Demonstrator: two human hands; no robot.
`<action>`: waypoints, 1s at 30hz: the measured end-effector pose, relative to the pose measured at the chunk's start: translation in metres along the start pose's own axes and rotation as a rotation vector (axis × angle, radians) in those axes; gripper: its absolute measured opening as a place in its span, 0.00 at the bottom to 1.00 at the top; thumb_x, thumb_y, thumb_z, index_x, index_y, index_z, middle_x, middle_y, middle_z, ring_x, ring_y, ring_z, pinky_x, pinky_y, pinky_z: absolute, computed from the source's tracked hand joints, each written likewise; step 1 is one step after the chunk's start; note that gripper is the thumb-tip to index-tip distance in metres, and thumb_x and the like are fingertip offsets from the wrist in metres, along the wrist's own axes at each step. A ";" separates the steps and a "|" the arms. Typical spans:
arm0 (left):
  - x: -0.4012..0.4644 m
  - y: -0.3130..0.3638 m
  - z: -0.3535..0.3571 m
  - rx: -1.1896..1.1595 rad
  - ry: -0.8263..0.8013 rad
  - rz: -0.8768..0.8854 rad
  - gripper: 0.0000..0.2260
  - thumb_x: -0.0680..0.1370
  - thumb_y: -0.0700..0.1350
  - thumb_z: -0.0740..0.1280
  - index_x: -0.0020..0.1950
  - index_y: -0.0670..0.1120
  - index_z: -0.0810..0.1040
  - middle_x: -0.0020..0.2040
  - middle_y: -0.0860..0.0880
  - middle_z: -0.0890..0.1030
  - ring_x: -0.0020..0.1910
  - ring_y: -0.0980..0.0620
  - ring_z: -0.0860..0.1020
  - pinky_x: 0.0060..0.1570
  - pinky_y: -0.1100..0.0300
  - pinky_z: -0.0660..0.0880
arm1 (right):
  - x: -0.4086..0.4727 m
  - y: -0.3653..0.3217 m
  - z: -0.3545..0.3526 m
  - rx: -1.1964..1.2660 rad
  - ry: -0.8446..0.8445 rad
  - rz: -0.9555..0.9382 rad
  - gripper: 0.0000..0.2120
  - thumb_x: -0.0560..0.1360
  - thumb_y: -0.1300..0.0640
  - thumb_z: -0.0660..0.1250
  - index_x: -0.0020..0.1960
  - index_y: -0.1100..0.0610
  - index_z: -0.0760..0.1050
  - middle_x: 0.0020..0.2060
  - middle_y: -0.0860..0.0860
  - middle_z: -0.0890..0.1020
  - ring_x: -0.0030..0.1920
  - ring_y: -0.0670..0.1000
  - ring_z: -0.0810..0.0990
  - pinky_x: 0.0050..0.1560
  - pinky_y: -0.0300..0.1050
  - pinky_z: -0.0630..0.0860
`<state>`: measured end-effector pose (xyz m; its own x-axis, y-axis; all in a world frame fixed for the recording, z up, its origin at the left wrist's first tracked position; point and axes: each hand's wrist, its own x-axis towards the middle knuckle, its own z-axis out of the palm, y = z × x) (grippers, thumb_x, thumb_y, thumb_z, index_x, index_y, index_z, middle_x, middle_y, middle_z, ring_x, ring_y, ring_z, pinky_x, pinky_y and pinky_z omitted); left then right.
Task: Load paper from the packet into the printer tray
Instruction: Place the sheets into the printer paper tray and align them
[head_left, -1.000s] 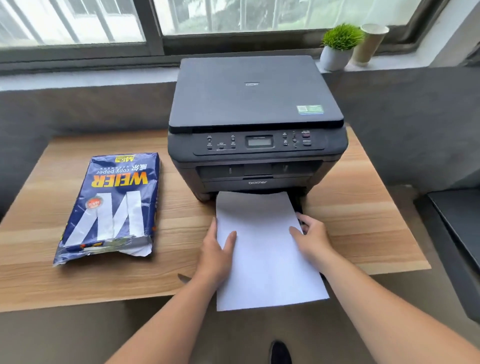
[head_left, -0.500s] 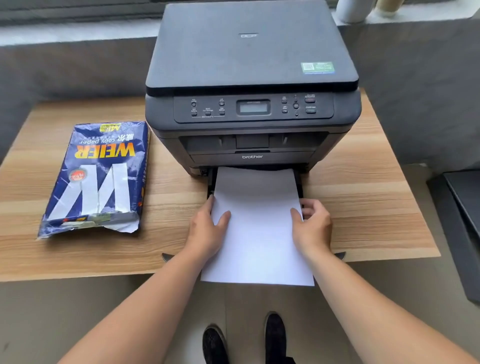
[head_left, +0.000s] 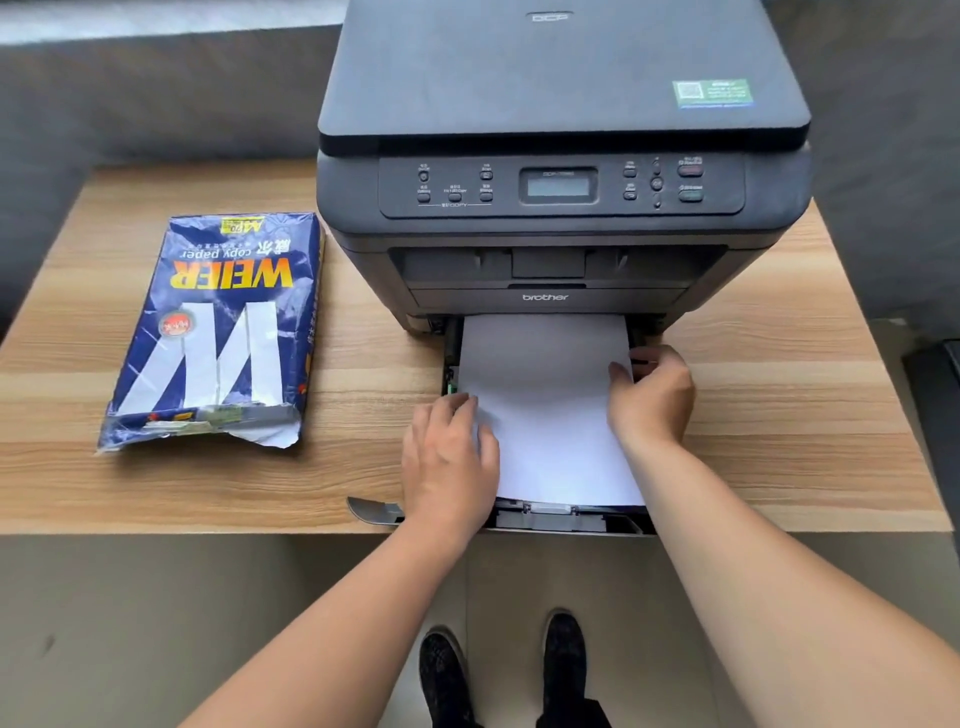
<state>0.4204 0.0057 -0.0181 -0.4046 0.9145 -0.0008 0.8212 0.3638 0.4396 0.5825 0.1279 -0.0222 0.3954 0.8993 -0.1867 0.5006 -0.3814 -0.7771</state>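
The left hand lies flat, fingers spread and relaxed, on the left edge of the white paper stack just below the frame's centre, pressing rather than gripping. The right hand pinches the stack's right edge, thumb on top; its fingers curl beneath the sheet and are hidden. The paper lies in the pulled-out tray, long axis running from the lower centre of the frame up toward the printer, its far end lost under the printer's front. Most of the tray is covered; only its near lip and a dark strip along the left side show. The printer's back is cut off by the top edge. At centre left the blue paper packet lies on the wooden table, torn end toward the bottom of the frame, lettering upside down.
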 end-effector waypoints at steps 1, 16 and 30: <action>0.000 0.000 0.001 0.015 -0.009 0.024 0.16 0.76 0.44 0.64 0.63 0.42 0.78 0.62 0.46 0.79 0.61 0.43 0.73 0.59 0.49 0.70 | 0.000 -0.001 0.003 -0.040 0.031 -0.018 0.08 0.74 0.57 0.72 0.53 0.55 0.80 0.49 0.56 0.87 0.50 0.61 0.83 0.52 0.51 0.77; -0.003 0.008 -0.002 -0.074 -0.080 -0.075 0.20 0.76 0.44 0.63 0.68 0.41 0.72 0.68 0.44 0.71 0.68 0.46 0.63 0.63 0.50 0.68 | 0.000 0.005 0.019 -0.028 0.244 -0.246 0.19 0.65 0.66 0.75 0.55 0.62 0.76 0.55 0.62 0.78 0.57 0.63 0.75 0.57 0.55 0.72; 0.003 0.028 -0.015 -0.100 -0.072 -0.322 0.21 0.77 0.42 0.61 0.69 0.36 0.67 0.60 0.38 0.74 0.60 0.39 0.69 0.57 0.52 0.64 | -0.035 0.045 -0.043 -0.297 -0.044 -0.040 0.03 0.72 0.59 0.72 0.45 0.55 0.80 0.43 0.54 0.85 0.49 0.62 0.80 0.47 0.53 0.78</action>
<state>0.4364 0.0155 0.0079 -0.6043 0.7670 -0.2157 0.6111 0.6199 0.4921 0.6239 0.0705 -0.0248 0.3408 0.9207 -0.1903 0.7212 -0.3859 -0.5753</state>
